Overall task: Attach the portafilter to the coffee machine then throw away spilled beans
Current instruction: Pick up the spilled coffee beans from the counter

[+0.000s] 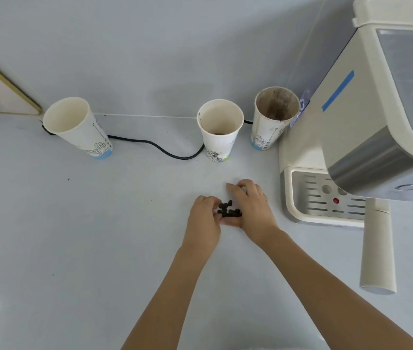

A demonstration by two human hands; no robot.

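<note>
Several dark coffee beans lie in a small heap on the white counter. My left hand is curled at the heap's left side, its fingertips touching the beans. My right hand is cupped around the heap's right and far side, thumb under it. The cream and steel coffee machine stands at the right. The portafilter's cream handle sticks out toward me from under the machine's head, above the drip tray. The portafilter's basket is hidden.
Three paper cups stand along the back wall: a clean one at the left, a middle one with a dark residue at the bottom, and a coffee-stained one beside the machine. A black power cable runs between them.
</note>
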